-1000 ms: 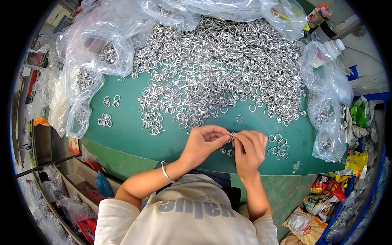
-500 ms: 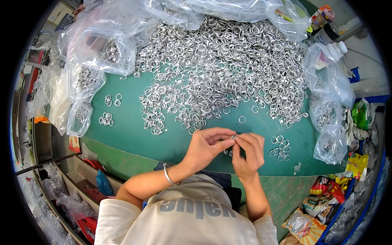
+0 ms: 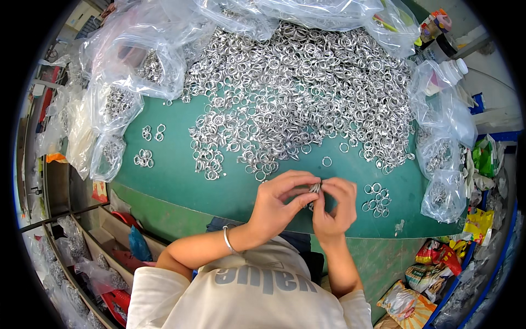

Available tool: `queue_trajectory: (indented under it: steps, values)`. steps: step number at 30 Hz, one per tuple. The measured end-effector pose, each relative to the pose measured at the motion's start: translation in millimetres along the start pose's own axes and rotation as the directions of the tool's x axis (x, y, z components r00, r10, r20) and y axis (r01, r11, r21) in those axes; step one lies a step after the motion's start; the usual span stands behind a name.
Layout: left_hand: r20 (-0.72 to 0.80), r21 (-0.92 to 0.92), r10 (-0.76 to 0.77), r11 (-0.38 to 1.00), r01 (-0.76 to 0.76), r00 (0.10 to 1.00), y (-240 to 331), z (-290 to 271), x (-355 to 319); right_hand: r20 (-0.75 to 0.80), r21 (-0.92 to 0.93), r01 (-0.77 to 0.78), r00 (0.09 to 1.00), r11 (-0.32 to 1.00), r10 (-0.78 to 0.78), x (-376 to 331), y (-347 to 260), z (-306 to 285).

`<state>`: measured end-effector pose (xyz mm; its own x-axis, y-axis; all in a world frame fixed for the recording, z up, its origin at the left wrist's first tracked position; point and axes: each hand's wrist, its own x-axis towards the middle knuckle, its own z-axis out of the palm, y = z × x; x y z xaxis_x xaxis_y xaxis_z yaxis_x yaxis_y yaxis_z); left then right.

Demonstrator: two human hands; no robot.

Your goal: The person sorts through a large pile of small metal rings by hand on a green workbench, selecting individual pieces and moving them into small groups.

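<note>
A few silver-coloured rings, pressed together in a small stack, are pinched between my two hands above the table's near edge. My left hand grips them with thumb and fingertips from the left side. Closed against their other side are the bent fingers of my right hand. Parts of more rings show beneath the fingers, mostly hidden. Just beyond my hands, a single ring lies on the green table. A loose group of rings lies right of my right hand.
A wide heap of rings covers the far middle of the table. Small ring clusters lie at the left. Clear plastic bags of rings line both sides. Bins stand lower left, and coloured packets lie lower right.
The rings at my fingertips now show as a fanned stack, where only a sliver showed before. My right fingers have bent and shifted slightly around them. The view has moved slightly.
</note>
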<state>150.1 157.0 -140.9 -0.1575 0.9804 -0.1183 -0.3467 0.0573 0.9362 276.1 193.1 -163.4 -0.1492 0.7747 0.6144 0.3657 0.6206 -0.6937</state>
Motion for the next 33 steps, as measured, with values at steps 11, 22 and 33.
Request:
queue_trajectory:
  steps: [11,22,33]
  values:
    - [0.072,0.352,0.205,0.91,-0.217,0.976,7.8,-2.5,0.3,0.663,0.643,-0.766,0.545,-0.019,0.514,-1.6,-4.1,-26.7]
    - [0.171,0.455,0.223,0.846,-0.277,0.96,9.4,-7.5,3.5,0.677,0.602,-0.799,0.519,0.013,0.523,-2.0,-3.1,-32.5]
    - [0.179,0.525,0.189,0.812,-0.256,0.965,-3.4,-17.6,13.5,0.559,0.442,-0.841,0.531,0.312,0.637,-1.5,6.5,-27.3]
